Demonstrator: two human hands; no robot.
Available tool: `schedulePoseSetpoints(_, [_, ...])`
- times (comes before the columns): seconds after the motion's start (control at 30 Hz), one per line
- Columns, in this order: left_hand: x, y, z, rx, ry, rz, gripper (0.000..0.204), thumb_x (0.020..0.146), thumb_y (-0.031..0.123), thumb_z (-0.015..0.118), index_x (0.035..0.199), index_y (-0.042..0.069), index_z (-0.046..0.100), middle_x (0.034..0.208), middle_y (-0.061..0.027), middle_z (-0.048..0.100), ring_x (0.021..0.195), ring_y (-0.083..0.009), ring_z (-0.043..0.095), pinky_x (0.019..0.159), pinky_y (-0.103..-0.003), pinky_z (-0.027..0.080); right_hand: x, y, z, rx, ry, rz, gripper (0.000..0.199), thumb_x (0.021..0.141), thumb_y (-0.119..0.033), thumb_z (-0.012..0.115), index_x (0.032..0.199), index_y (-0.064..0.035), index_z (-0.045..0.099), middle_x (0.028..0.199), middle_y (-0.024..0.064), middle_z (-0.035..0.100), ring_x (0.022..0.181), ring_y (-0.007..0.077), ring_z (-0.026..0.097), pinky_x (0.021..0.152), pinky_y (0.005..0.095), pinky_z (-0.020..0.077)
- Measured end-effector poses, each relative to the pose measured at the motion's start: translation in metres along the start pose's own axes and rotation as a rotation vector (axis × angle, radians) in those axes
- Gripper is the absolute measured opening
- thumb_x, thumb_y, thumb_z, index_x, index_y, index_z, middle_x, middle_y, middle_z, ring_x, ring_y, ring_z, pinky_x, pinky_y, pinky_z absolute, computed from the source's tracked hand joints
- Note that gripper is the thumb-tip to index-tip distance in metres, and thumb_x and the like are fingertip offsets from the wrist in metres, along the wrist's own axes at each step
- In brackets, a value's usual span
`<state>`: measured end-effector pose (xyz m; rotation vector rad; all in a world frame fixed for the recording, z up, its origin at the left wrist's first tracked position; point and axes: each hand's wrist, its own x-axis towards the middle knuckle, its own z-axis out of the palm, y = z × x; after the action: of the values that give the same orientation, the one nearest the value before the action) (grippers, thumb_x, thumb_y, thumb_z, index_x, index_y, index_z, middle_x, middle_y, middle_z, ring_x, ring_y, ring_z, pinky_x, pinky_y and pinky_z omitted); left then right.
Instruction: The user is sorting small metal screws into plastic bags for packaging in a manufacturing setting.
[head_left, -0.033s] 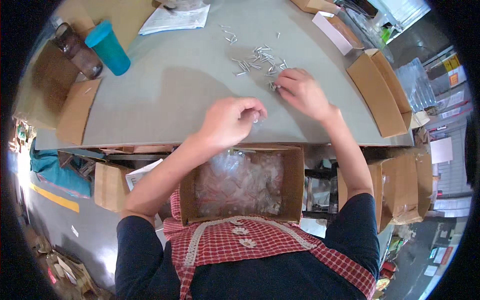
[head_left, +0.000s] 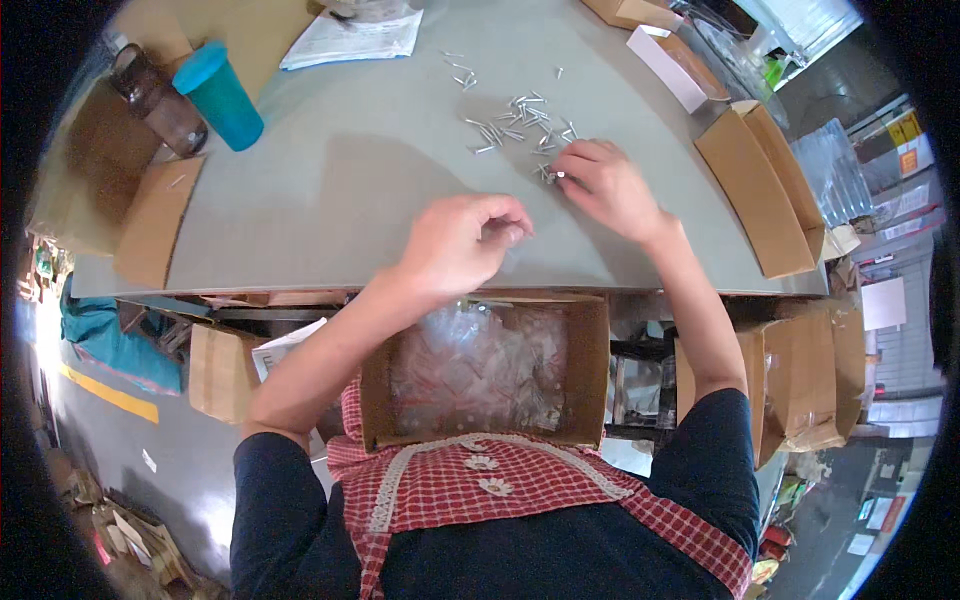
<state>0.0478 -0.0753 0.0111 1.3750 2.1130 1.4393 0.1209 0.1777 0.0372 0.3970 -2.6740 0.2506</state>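
The person wears a dark navy top with short sleeves that end above the elbows, leaving both forearms bare down to the left hand [head_left: 462,243] and the right hand [head_left: 605,185]. Over the top lies a red-and-white checked apron [head_left: 470,490] (its upper edge trimmed with pale lace and two small white flower shapes). No gloves, rings or watch show.

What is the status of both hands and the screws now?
Left hand closed, fingers pinched, content hidden. Right hand picking at small silver metal screws on grey table. Nothing blocking.
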Motion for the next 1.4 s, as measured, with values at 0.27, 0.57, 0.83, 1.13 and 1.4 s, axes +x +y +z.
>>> schedulePoseSetpoints(0.27, [-0.005,-0.001,-0.007,0.038,0.08,-0.04,0.013,0.092,0.011,0.074,0.092,0.0,0.067,0.081,-0.0099,0.072,0.071,-0.0146,0.068,0.067,-0.031,0.054,-0.002,-0.002,-0.008,0.085,-0.044,0.101,0.013,0.085,-0.008,0.07,0.097,-0.0032,0.069,0.091,0.0137,0.066,0.089,0.0344,0.065,0.081,0.0434,0.0531])
schedulePoseSetpoints(0.57, [0.005,-0.005,-0.007,-0.031,0.168,-0.035,0.02,0.09,0.018,0.079,0.089,0.001,0.068,0.079,-0.0098,0.073,0.07,-0.0156,0.068,0.067,-0.033,0.054,-0.001,-0.032,-0.023,0.222,-0.135,0.356,0.013,0.092,-0.013,0.068,0.097,-0.0014,0.069,0.086,0.0177,0.072,0.075,0.0327,0.072,0.069,0.041,0.0562])
schedulePoseSetpoints(0.83, [0.008,0.0,0.0,0.155,0.144,-0.011,0.023,0.087,0.024,0.081,0.09,0.004,0.07,0.081,-0.0117,0.072,0.071,-0.0239,0.07,0.066,-0.035,0.054,0.0,-0.034,-0.034,0.378,-0.111,0.439,0.012,0.092,-0.011,0.066,0.1,-0.0024,0.068,0.082,0.0157,0.07,0.07,0.0244,0.069,0.065,0.0352,0.0526])
schedulePoseSetpoints(1.13, [0.001,0.004,0.004,0.306,0.278,0.104,0.021,0.083,0.021,0.082,0.088,0.007,0.067,0.083,-0.0083,0.067,0.072,-0.0244,0.069,0.065,-0.036,0.054,-0.037,-0.105,-0.031,0.002,-0.153,0.355,0.011,0.085,-0.014,0.067,0.087,-0.0044,0.062,0.081,0.0144,0.063,0.076,0.0346,0.068,0.066,0.0448,0.055])
schedulePoseSetpoints(1.4, [-0.002,0.01,0.006,0.448,0.259,0.18,0.02,0.082,0.028,0.081,0.096,0.016,0.073,0.085,-0.0035,0.067,0.084,-0.0256,0.068,0.071,-0.04,0.054,-0.042,-0.084,-0.013,-0.27,-0.064,0.268,0.012,0.079,-0.011,0.069,0.08,-0.0039,0.059,0.077,0.0137,0.063,0.072,0.0323,0.067,0.062,0.0434,0.0559])
